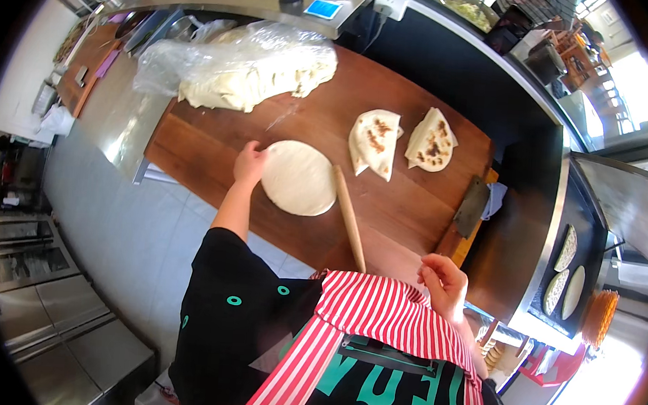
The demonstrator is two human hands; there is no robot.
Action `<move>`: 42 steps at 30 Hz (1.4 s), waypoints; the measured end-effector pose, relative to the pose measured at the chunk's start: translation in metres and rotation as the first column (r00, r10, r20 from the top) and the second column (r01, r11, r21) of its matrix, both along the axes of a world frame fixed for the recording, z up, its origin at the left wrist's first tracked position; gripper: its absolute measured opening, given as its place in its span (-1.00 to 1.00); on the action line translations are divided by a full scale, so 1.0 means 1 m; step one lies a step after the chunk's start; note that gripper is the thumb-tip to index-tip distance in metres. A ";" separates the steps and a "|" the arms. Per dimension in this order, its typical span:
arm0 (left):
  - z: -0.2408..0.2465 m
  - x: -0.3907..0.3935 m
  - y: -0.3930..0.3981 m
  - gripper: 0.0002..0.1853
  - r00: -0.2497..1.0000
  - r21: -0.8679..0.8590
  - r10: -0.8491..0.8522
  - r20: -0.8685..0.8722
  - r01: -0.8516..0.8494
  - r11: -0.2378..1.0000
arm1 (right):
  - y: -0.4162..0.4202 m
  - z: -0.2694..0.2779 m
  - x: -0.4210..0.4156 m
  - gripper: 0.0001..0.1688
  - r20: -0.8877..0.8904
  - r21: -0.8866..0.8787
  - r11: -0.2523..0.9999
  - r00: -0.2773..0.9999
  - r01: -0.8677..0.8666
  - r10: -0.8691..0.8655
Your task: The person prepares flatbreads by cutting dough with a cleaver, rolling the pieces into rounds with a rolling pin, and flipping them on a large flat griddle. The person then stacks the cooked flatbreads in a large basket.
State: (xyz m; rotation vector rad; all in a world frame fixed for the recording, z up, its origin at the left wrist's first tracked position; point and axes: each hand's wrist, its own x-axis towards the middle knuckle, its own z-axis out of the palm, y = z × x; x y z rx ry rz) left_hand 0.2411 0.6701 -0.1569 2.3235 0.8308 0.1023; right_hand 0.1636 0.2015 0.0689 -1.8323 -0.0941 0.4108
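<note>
A flat round of rolled dough [299, 177] lies on the brown wooden board [401, 218]. My left hand [250, 163] has its edge at the left, thumb and fingers meeting at the rim. Against the right side of the dough rests a tapered wooden rolling pin [349, 221], pointing towards my striped apron [373, 300]. My right hand [445, 282] hovers by the board's near edge with loosely bent fingers and nothing visible in it. Farther right on the board are two folded, browned flatbreads, one nearer the middle [375, 143] and another beside it [432, 142].
A big mass of dough [259, 81] sits at the back left under clear plastic sheeting [171, 62]. A cleaver [470, 207] lies at the board's right end near a cloth [494, 200]. Beyond the metal rim, several half-moon breads [556, 292] rest on a dark griddle [572, 240].
</note>
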 end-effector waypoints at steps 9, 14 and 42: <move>0.058 -0.037 -0.058 -0.89 0.899 -0.196 0.058 0.434 0.032 0.980 | 0.117 -0.088 0.029 -0.68 -0.381 0.122 0.934 0.853 -0.335 0.355; 0.146 -0.091 -0.211 -0.93 0.618 0.009 -0.410 0.671 0.546 0.838 | 0.124 -0.183 0.036 -0.33 -0.678 0.721 0.531 0.614 0.445 0.404; 0.167 -0.117 -0.419 -0.54 0.250 0.291 -0.751 0.611 0.811 0.507 | -0.465 -0.003 0.107 -0.20 0.614 -0.639 0.415 0.755 0.648 -0.233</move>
